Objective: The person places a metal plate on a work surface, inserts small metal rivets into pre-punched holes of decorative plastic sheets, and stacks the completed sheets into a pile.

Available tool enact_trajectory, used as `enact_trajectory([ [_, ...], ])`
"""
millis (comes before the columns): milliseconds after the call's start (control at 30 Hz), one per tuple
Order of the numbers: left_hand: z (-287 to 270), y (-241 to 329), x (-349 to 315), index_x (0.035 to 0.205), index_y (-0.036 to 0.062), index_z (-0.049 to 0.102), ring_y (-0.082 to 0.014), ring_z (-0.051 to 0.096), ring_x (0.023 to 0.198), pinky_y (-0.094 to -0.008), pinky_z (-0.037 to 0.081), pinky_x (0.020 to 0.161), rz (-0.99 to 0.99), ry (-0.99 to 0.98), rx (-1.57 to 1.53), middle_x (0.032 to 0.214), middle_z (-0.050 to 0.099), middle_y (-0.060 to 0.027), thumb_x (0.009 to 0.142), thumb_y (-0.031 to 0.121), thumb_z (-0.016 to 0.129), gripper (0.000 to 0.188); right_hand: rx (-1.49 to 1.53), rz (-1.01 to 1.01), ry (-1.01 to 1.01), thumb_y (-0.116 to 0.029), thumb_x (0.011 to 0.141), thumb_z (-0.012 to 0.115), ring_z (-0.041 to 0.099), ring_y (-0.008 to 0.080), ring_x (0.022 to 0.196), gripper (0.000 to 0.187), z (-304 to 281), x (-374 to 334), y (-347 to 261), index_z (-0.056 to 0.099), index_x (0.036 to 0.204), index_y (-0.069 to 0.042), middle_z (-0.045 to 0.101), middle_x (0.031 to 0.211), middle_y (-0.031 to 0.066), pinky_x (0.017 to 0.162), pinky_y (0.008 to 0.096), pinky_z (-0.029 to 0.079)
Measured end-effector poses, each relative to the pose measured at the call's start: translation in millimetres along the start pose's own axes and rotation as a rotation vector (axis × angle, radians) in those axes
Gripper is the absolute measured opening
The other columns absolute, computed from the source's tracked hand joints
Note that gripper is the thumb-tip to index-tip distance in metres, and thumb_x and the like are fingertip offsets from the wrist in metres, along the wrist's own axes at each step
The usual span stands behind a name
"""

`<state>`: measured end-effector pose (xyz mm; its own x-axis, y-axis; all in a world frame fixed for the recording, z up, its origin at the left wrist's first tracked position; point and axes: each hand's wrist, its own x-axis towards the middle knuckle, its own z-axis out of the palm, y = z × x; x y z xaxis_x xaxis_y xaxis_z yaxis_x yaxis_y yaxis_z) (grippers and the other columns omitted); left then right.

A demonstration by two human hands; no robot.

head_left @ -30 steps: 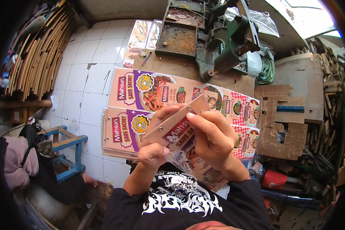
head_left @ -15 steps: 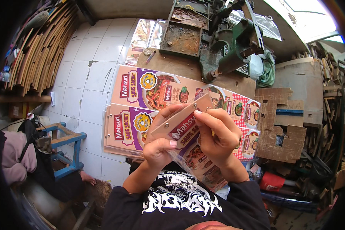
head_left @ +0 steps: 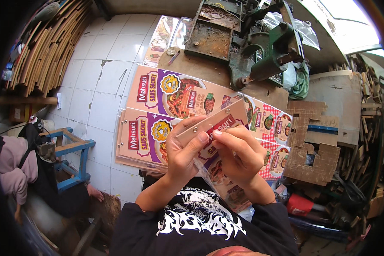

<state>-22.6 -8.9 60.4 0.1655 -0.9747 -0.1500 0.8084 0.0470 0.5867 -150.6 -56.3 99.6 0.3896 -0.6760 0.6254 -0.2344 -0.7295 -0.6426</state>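
In front of my chest, my left hand (head_left: 181, 155) is closed on a printed plastic-covered sheet (head_left: 232, 109), thumb on top and fingers behind. The sheet is peach, red and purple with food pictures, and it hangs tilted toward me. Two metal eyelets (head_left: 195, 129) sit along its upper edge. My right hand (head_left: 243, 155) is closed in a pinch over the sheet, its fingertips close to my left thumb. Something thin shows at those fingertips, too small to name. Behind my hands lie more such sheets (head_left: 147, 85), with a stack (head_left: 126, 147) at the left, also with eyelets.
A green hand-press machine (head_left: 266, 66) stands on the table beyond the sheets, beside a dirty parts tray (head_left: 209, 40). Cut brown board (head_left: 311, 166) lies at the right. A blue stool frame (head_left: 79, 147) and another person (head_left: 19, 158) are at the left.
My right fingertips have come down from the upper eyelet toward my left thumb. My left thumb has slid right and up over the sheet. The view has shifted slightly.
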Motion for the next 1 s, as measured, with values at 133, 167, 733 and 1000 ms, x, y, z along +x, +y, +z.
enact_trajectory([
  [133,-9.5,-8.1,-0.1,0.117,-0.0058,0.051,-0.0201,0.064,0.099,-0.0336,0.052,0.089,0.058,-0.046,-0.154,0.109,0.064,-0.0195,0.087,0.002,0.055,0.031,0.003,-0.002,-0.009,0.011,0.072,0.072,0.061,0.0215,0.066,0.03,3.7,-1.7,2.2,0.068,0.1,0.001,0.064,0.084,0.0131,0.056,0.0293,0.049],
  [167,-9.4,-8.0,0.4,0.116,-0.0057,0.051,-0.0208,0.064,0.099,-0.0342,0.052,0.088,0.085,-0.094,-0.249,0.109,0.063,-0.0202,0.088,0.003,0.053,0.029,0.005,-0.001,-0.013,0.011,0.072,0.072,0.061,0.0215,0.066,0.03,4.2,-2.3,1.9,0.068,0.1,0.001,0.064,0.084,0.0131,0.056,0.0293,0.049],
  [733,-1.8,-4.4,-10.5,0.139,-0.0109,0.036,-0.0207,0.058,0.111,-0.0312,0.045,0.097,0.165,-0.1,0.051,0.126,0.057,-0.0202,0.1,0.013,0.043,0.046,-0.107,-0.132,-0.041,0.006,0.06,0.068,0.058,0.0227,0.064,0.04,12.1,-4.5,0.3,0.069,0.1,0.001,0.064,0.083,0.0122,0.057,0.0309,0.044],
  [1000,2.4,-0.8,-14.7,0.138,-0.0111,0.036,-0.0207,0.058,0.111,-0.0317,0.045,0.097,0.182,-0.125,0.037,0.125,0.057,-0.0201,0.101,0.015,0.04,0.046,-0.134,-0.138,-0.061,0.006,0.059,0.068,0.057,0.0228,0.063,0.04,11.4,-3.1,-5.4,0.068,0.098,0.002,0.062,0.081,0.0114,0.057,0.0317,0.043],
])
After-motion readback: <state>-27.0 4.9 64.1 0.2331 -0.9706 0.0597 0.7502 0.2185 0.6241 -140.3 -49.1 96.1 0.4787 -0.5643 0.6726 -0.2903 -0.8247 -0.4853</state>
